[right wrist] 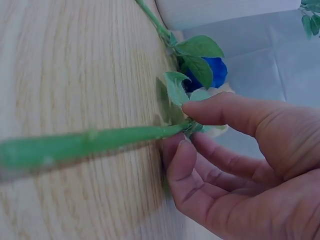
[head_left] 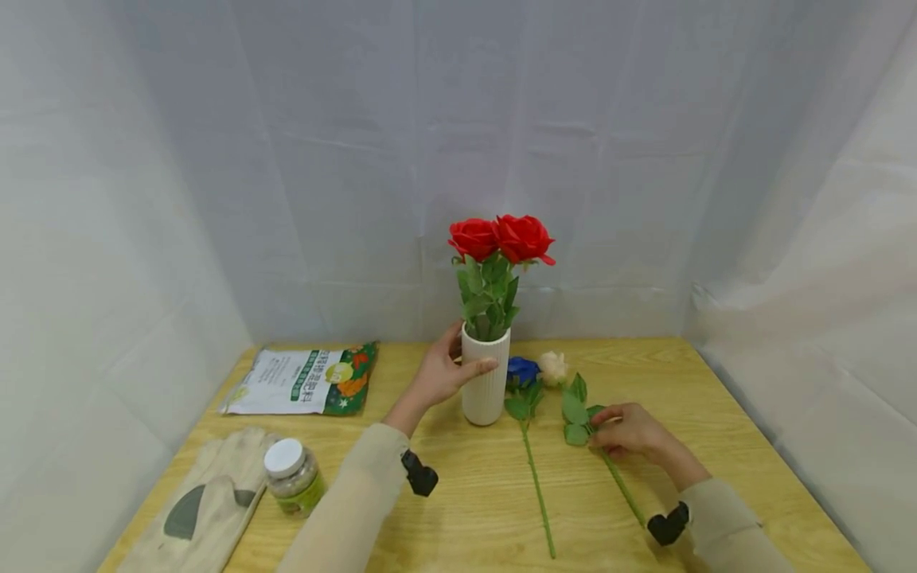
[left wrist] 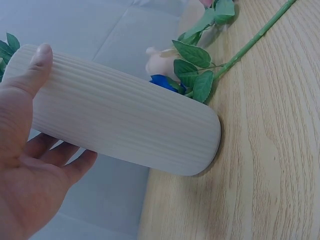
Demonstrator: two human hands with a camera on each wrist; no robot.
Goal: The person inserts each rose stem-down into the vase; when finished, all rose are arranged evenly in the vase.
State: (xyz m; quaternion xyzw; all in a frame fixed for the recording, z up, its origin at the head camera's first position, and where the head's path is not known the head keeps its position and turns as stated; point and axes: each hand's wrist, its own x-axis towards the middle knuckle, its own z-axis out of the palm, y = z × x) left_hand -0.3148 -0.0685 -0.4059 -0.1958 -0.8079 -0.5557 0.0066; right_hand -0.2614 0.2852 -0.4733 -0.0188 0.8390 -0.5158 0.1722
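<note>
A white ribbed vase (head_left: 485, 390) stands upright on the table, holding two red roses (head_left: 525, 239) with green leaves. My left hand (head_left: 447, 370) grips it near the rim, thumb across the front and the other fingers round the far side, as the left wrist view shows with the vase (left wrist: 120, 110). To the right, a cream rose (head_left: 553, 368) lies on the table. My right hand (head_left: 630, 431) pinches its green stem (right wrist: 100, 141) just by the leaves. Between vase and right hand lies a blue rose (head_left: 523, 371), its stem pointing toward me.
At the back left lies a white and green printed bag (head_left: 304, 382). Nearer, a white-lidded jar (head_left: 294, 477) stands beside a pair of pale work gloves (head_left: 208, 501). White sheeting (head_left: 344, 159) hangs behind and on both sides of the wooden table (head_left: 466, 509).
</note>
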